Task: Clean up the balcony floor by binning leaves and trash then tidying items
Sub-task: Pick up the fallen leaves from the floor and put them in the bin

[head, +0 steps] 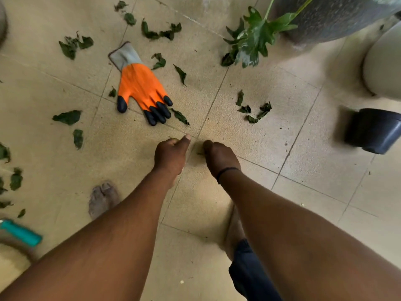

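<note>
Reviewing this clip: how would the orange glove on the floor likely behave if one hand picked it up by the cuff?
The orange glove lies flat with a knit grey cuff, so it would probably hang limp and weigh little. Its coated palm looks rubbery, likely giving a sure hold rather than slipping. It should not roll, being flat.

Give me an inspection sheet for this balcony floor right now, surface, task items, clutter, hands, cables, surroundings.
Surface: beige tiled floor, gritty, with dark grout lines.
Job's things: torn green leaves scattered mostly left and top; a small cluster lies right of centre.
Clutter: orange glove with black fingertips lying flat; black pot tipped on its side; teal handle at the left edge.
Hands: left hand curled, thumb out, contents hidden; right hand curled at a leaf scrap, grip unclear.
Cables: nothing seen.
Surroundings: potted plant in a grey planter; pale rounded container at right.
</note>
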